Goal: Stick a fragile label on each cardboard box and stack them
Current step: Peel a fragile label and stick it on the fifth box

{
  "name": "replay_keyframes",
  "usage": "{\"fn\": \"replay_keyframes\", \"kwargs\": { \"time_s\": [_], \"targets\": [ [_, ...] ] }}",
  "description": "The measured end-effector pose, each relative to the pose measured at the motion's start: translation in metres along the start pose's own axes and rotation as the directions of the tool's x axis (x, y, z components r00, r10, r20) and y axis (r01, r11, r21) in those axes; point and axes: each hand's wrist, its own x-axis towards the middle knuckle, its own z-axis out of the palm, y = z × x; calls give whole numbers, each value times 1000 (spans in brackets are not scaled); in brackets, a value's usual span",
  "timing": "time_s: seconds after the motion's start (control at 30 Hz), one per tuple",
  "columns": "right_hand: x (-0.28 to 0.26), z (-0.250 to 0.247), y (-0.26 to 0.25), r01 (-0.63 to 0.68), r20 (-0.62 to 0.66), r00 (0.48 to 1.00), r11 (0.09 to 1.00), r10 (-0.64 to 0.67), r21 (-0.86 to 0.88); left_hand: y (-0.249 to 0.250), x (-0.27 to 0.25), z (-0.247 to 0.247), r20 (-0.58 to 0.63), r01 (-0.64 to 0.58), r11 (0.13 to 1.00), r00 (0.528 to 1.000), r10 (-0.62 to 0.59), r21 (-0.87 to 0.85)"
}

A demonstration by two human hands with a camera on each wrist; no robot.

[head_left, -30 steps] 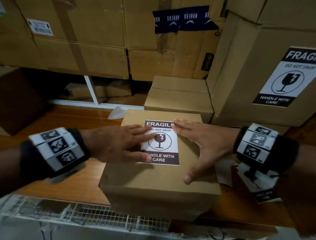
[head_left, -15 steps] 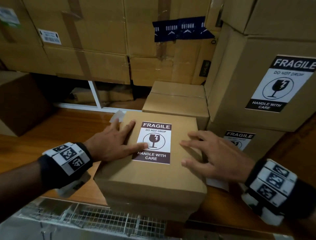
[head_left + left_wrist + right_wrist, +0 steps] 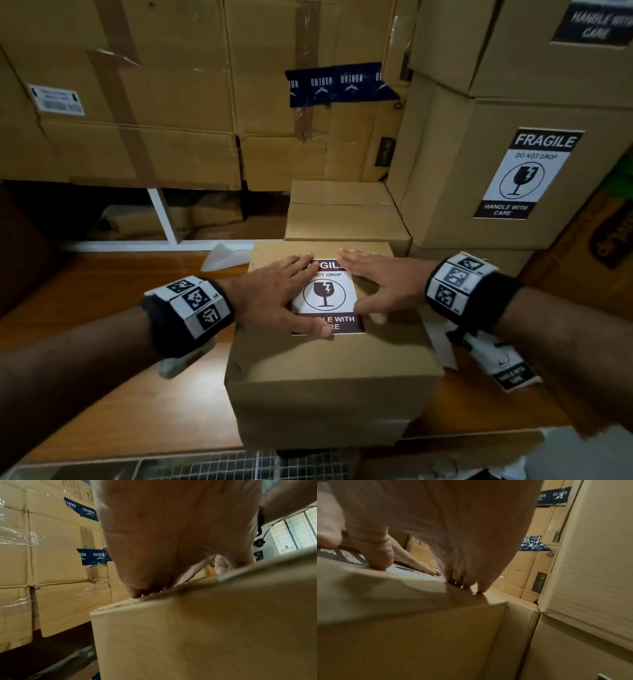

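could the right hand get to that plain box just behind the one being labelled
Probably yes. The right hand lies flat on the front box, fingertips near its far edge, and the plain box sits directly behind with its top bare. Nothing stands between them.

Left hand [image 3: 274, 294] and right hand [image 3: 380, 284] lie flat, palms down, straight fingers [image 3: 301, 265] pointing inward, nearly meeting

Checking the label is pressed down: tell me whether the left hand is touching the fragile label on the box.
Touching. The head view shows the left hand lying flat across the fragile label, its fingers covering part of the print.
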Motion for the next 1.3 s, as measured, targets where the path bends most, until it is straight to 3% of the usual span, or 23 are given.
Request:
{"fn": "replay_keyframes", "kwargs": {
  "time_s": [0.17, 0.23, 0.3, 0.6, 0.73, 0.87, 1.03, 1.17, 1.3],
  "targets": [
    [1, 2, -17, -16, 12, 1000, 1000, 16, -21, -21, 1, -10, 30, -43, 992, 998, 46, -118],
    [2, 2, -25, -13, 15, 1000, 1000, 13, -21, -24, 0, -9, 9, -3, 999, 1000, 4, -50],
    [5, 0, -30, -6, 16, 1000, 1000, 7, -30, -27, 0, -5, -32, 8, 1000, 999, -8, 27],
    [26, -5, -24, 41, 40, 998, 998, -40, -41, -45, -3, 19, -212, -62, 998, 975, 63, 13],
    [-4, -5, 2, -9, 60, 998, 1000, 11, -27, -47, -4, 24, -218, -85, 996, 973, 76, -33],
    [-2, -12, -5, -9, 48, 999, 989, 16, -151, -47, -4, 25, -201, -92, 990, 977, 69, -109],
    [29, -15, -34, 106, 34, 994, 979, -101, -176, -43, -6, 20, -210, -63, 956, 978, 1, -286],
    [39, -12, -43, 188, 24, 982, 968, -186, -164, -42, -7, 21, -198, -31, 958, 980, -27, -284],
    [31, -14, -27, 177, 52, 984, 973, -171, -146, -41, -7, 18, -191, -20, 967, 981, -29, -253]
  ]
}}
